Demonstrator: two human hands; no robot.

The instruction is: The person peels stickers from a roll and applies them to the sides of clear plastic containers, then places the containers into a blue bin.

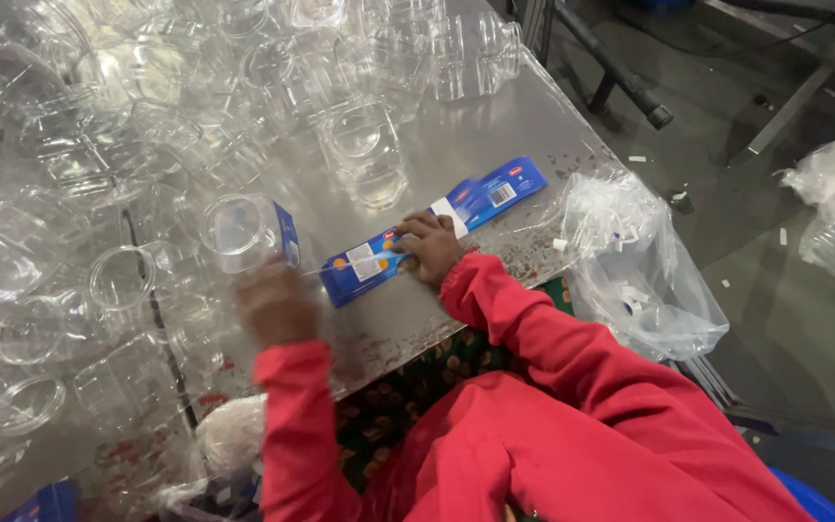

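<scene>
On dull metal table (495, 126), my left hand (273, 304) grips a clear jar (244, 232); right hand (429, 248) fingers press flat on glossy blue labels (437, 227)

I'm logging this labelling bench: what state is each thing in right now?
Labelled jar: on its side, held by the left hand, blue label on.
Label strip: flat on the table, right hand pressing it.
Clear jars: unlabelled, piled.
Plastic bag: open, crumpled at table's edge.
</scene>
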